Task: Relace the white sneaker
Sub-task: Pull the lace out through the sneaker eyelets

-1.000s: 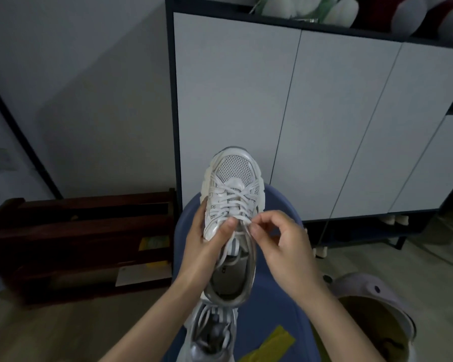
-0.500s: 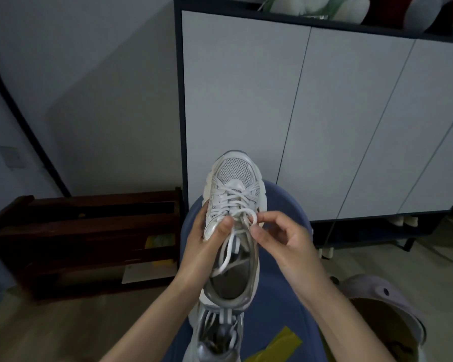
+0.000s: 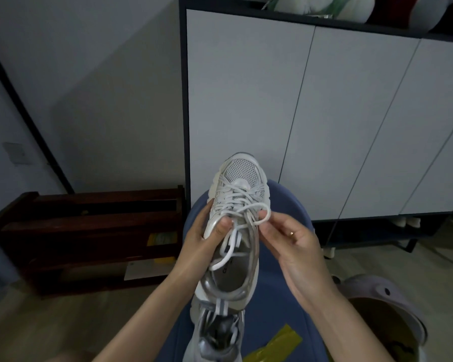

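Over blue seat [image 3: 285,296], 2 hands [image 3: 293,244] gripping 1 sneaker [image 3: 236,231], lace [image 3: 256,212]

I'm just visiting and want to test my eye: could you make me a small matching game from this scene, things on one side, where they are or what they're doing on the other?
Things:
1. left hand
2. right hand
3. dark wooden rack
4. yellow-green strip

States:
A. lies on the blue seat
B. grips the white mesh sneaker
C. stands on the floor by the wall
D. pinches a white lace loop

Pairs: 1-B, 2-D, 3-C, 4-A
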